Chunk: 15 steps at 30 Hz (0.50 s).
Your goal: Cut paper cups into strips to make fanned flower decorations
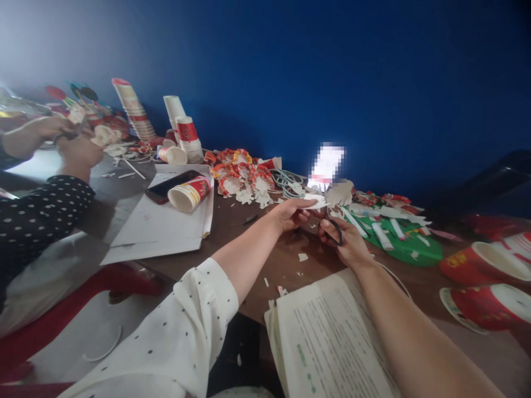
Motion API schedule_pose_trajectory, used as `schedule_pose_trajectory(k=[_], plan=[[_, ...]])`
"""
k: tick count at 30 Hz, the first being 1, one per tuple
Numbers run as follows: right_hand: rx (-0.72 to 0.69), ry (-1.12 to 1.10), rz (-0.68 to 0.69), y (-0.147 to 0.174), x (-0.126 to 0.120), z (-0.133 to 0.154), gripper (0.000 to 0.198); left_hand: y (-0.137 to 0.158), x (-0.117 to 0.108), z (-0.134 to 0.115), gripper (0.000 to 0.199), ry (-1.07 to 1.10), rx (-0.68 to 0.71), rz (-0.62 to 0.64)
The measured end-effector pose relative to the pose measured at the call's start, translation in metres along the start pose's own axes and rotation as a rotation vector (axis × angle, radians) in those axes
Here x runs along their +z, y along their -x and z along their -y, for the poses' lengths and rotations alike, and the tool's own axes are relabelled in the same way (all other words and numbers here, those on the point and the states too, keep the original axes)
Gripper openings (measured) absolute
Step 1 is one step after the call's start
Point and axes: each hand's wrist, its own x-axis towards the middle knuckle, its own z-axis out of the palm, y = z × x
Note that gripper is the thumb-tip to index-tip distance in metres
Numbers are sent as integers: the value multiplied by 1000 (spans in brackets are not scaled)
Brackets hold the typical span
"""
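Near the middle of the table, my left hand point(293, 214) pinches a small white piece of paper point(317, 201) between thumb and fingers. My right hand point(348, 239) is closed round the dark handles of a pair of scissors point(338, 232). Their blades point up and away from me, close against the paper's right end; whether they are cutting into it I cannot tell. Just behind stands a bright, blurred-out screen point(326, 165). Small white scraps point(303, 257) lie on the brown tabletop below my hands.
Cut red-and-white paper cup pieces point(244, 179) lie along the blue wall. A green plate point(418, 249) holds markers and scraps. Printed pages point(327, 331) lie in front of me. Left are a cup point(188, 194), a phone point(164, 188), stacked cups point(141, 119) and another person's hands point(78, 148).
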Motion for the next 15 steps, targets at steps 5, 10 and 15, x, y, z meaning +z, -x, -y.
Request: schedule_pose_trajectory(k=[5,10,15], plan=[[-3,8,-4,0,1,-1,34,-1,-3,0,9,-32,14,20],[-26,35,-27,-3,-3,-7,37,-3,-2,7,25,-179,150,18],[-23,-4,-43,-5,-5,-11,36,-6,-1,11,29,-219,192,-13]])
